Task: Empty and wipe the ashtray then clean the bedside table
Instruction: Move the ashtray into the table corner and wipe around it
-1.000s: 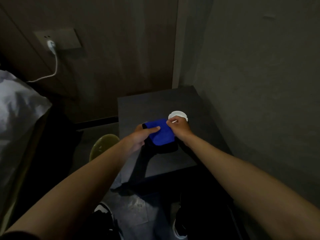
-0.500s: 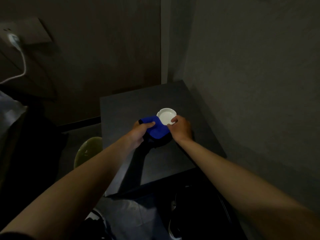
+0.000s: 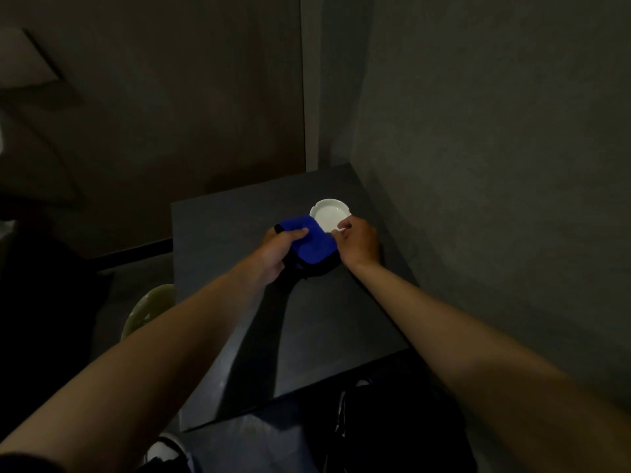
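A round white ashtray (image 3: 328, 214) with notched rim sits on the dark bedside table (image 3: 317, 322) near the right wall; its bowl looks bare. A blue cloth (image 3: 312, 242) lies just in front of it, its edge overlapping the ashtray's near left rim. My left hand (image 3: 278, 249) grips the cloth's left side, thumb on top. My right hand (image 3: 358, 240) pinches the cloth's right edge against the ashtray's near rim; whether it also holds the ashtray I cannot tell.
The table stands in a corner, with a grey wall (image 3: 495, 148) on its right and wooden panelling (image 3: 153, 114) behind. A yellow-green bin (image 3: 150, 310) stands on the floor left of the table. A dark bag (image 3: 392, 428) lies below the table's front edge.
The ashtray is now uncovered and fully visible beyond the cloth. My hands hold the cloth closer together. The view has swung right, so the socket and bed have left the picture.
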`<state>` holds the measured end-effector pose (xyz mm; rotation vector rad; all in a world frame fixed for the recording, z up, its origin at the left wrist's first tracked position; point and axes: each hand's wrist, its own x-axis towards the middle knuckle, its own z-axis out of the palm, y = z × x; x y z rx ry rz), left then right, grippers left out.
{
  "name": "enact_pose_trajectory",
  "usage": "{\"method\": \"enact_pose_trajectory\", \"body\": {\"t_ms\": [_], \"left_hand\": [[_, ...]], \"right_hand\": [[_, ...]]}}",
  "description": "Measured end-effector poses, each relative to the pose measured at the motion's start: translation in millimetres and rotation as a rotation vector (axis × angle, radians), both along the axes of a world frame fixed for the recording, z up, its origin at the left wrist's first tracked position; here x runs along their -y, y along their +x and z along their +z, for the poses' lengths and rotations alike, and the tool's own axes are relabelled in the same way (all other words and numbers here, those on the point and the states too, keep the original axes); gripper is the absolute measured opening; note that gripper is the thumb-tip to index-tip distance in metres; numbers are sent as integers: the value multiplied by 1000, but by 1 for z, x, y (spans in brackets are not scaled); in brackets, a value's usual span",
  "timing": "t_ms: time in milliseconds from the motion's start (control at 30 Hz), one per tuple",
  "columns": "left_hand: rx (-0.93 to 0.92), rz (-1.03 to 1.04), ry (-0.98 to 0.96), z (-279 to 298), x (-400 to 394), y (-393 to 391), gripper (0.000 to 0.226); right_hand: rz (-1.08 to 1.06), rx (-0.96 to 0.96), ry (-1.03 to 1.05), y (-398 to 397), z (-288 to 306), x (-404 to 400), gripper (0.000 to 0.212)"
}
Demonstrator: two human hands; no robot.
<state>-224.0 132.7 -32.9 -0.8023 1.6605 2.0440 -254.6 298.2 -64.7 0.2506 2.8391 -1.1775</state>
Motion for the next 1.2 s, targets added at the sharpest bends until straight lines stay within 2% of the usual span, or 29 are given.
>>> {"method": "enact_pose_trajectory", "body": {"t_ms": [267,700,867,1200], "left_hand": [[-22,-14,19,-9,-5,-39,50],[-41,-33,21,-14,-7,-96,52],[-64,-43,14,-15,-12,-114,48],[-108,-58,11,-15,-16,-131,45]], "right_hand": [[-1,-121,83,-36,-2,-6,20],[-20,-208,69,-96,-15,-5,19],[17,-211,93,-117,-13,-12,10],[41,-188,1,-135,-11,-14,10]]}}
